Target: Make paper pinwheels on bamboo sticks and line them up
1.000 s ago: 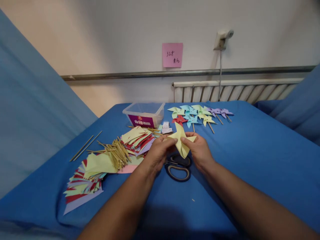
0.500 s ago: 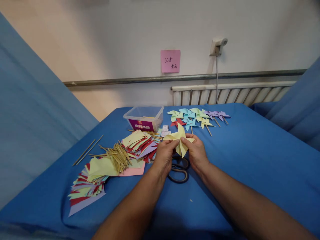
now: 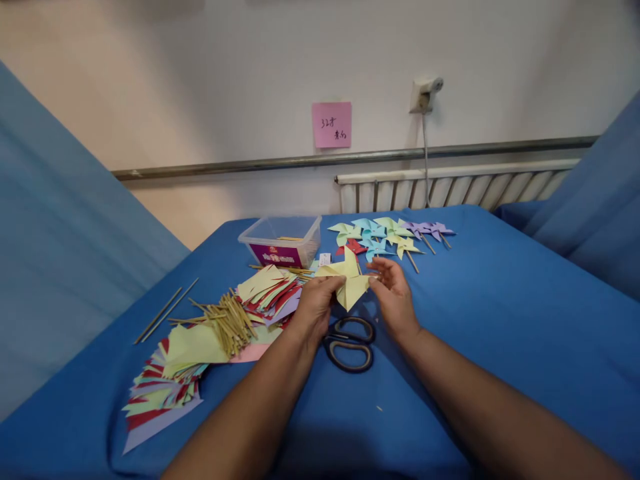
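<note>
A pale yellow paper pinwheel with folded blades is held up between my hands. My left hand pinches it from the left, thumb pressed close to its centre. At the right blade's tip, my right hand has its thumb and fingertips against the paper. Black-handled scissors lie on the blue cloth just below; their blades are hidden by my left hand. Behind the held pinwheel, several finished pinwheels in green, blue, red, yellow and purple lie on sticks.
To the left are a pile of short wooden sticks, a fanned stack of coloured paper and another paper stack. A clear plastic box stands behind them. Two longer sticks lie at far left. Blue curtains hang either side.
My right thumb has left the pinwheel's centre and is now at the right blade's tip. My left thumb stays near the centre. More of the scissors' handles shows.
</note>
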### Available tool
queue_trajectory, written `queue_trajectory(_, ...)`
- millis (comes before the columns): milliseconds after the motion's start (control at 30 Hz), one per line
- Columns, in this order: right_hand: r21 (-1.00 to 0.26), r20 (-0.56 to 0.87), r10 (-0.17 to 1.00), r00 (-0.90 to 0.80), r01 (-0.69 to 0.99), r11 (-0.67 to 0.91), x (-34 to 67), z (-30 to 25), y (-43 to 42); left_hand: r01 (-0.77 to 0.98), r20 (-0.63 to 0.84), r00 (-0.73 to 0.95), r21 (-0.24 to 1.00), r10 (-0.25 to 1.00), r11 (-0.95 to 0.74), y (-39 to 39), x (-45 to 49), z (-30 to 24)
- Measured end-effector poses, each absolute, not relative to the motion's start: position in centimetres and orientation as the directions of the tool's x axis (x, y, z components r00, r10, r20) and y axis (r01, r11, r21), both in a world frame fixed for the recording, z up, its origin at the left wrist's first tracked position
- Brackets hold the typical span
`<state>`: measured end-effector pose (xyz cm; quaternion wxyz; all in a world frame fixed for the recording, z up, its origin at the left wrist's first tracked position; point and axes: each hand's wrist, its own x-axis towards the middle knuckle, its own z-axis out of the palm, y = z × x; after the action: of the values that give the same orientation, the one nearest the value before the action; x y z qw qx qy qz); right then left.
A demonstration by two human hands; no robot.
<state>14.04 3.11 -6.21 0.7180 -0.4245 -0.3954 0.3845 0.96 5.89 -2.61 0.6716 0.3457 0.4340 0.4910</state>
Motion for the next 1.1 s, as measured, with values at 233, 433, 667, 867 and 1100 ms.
queue_trajectory(233, -0.735, 0.647, 0.756, 0.105, 0.353, 0.579, 14.3, -5.6, 1.9, -0.49, -0.248, 0.142, 0.824, 0.958, 0.286, 5.9, -0.1, -2.4)
queue_trajectory(433, -0.714, 0.654, 0.754, 0.061, 0.379, 0.589, 14.3, -5.4, 1.7, -0.504, -0.219, 0.184, 0.816, 0.958, 0.283, 5.5, 0.0, -2.8)
queue_trajectory(667, -0.873, 0.476, 0.858, 0.194, 0.222, 0.434, 14.5, -5.9, 2.4, -0.416, -0.245, 0.228, 0.85, 0.942, 0.322, 4.9, 0.5, -3.2)
queue_trajectory(867, -0.912, 0.405, 0.873, 0.27, 0.188, 0.365, 14.5, -5.9, 2.7, -0.367, -0.293, 0.221, 0.859, 0.93, 0.358, 4.4, 0.8, -2.7)
queue_trajectory(1100, -0.904, 0.408, 0.866, 0.29, 0.261, 0.339, 14.3, -6.0, 2.8, -0.365, -0.304, 0.214, 0.856, 0.928, 0.365, 4.4, 0.9, -2.6)
